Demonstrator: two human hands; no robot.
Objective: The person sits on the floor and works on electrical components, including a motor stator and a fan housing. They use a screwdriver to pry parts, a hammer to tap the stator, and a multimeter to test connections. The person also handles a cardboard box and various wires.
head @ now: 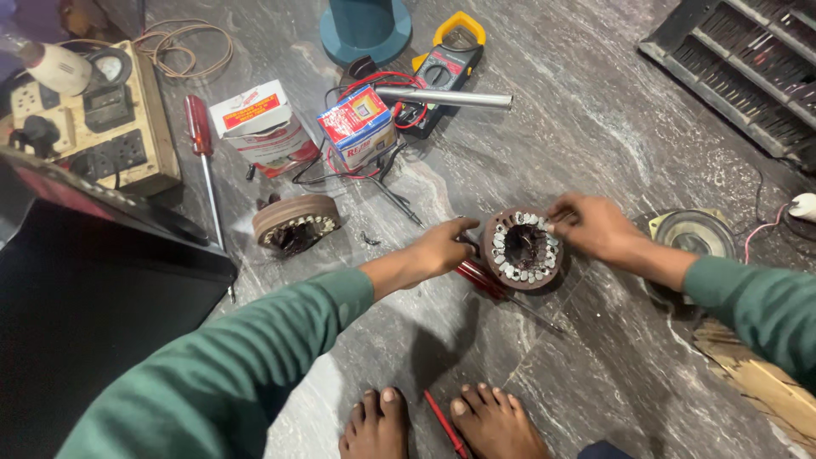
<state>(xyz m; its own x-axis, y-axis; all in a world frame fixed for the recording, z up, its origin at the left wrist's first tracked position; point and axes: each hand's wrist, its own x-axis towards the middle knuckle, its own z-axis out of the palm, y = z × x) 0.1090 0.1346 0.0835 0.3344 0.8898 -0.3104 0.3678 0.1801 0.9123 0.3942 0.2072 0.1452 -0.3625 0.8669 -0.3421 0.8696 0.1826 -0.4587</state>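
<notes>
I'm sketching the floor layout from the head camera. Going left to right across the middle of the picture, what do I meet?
Socket board → long red screwdriver → spare stator ring → left hand → stator in hand → right hand → round speaker.

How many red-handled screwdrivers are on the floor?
3: a long red-handled screwdriver beside the boxes, one under the left hand, a thin one between the feet. More may be hidden.

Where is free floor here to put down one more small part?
Bare floor lies right of the metal tube, up to the black grille, and between the stator ring and the feet. Crowded: around the boxes and clamp meter.
</notes>
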